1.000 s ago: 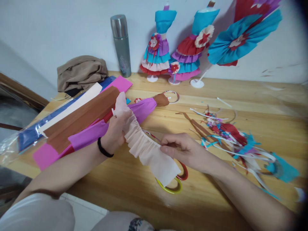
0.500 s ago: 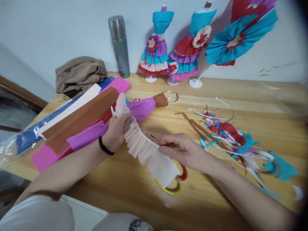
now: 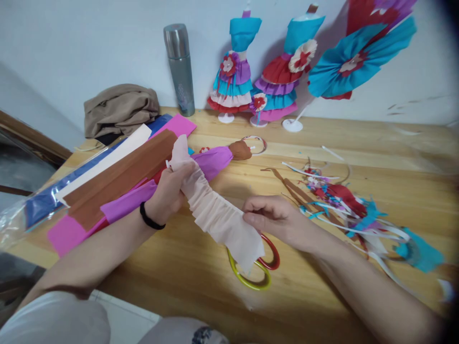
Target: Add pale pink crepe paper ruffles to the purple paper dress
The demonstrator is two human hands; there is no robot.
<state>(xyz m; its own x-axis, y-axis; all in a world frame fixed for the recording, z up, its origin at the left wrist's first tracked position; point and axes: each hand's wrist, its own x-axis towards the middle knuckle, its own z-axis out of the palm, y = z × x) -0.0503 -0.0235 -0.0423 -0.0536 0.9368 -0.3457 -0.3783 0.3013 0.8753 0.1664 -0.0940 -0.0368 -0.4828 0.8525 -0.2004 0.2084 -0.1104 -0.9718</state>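
Observation:
A pale pink strip of crepe paper [image 3: 218,212], gathered into ruffles along its upper edge, stretches between my hands above the table. My left hand [image 3: 174,184] is closed around its far end. With thumb and fingers pinched, my right hand [image 3: 268,212] grips the upper edge near the strip's lower right end. Beneath the strip lie scissors with a yellow and a red handle loop [image 3: 270,253]; their blades are hidden. Just beyond my left hand is a purple crepe paper piece [image 3: 215,160] with a brown gathered end [image 3: 241,149].
Folded crepe sheets [image 3: 122,167] lie left, by a brown cloth [image 3: 122,110] and a flask [image 3: 180,71]. Paper-dressed mannequins [image 3: 234,71] and a blue paper fan flower [image 3: 362,59] stand along the wall. Paper scraps [image 3: 351,205] cover the right side. A ring [image 3: 255,145] lies behind.
My right hand has shifted slightly right and up, drawing the ruffled strip straighter. My left hand has moved slightly left. More of the scissor handles now shows.

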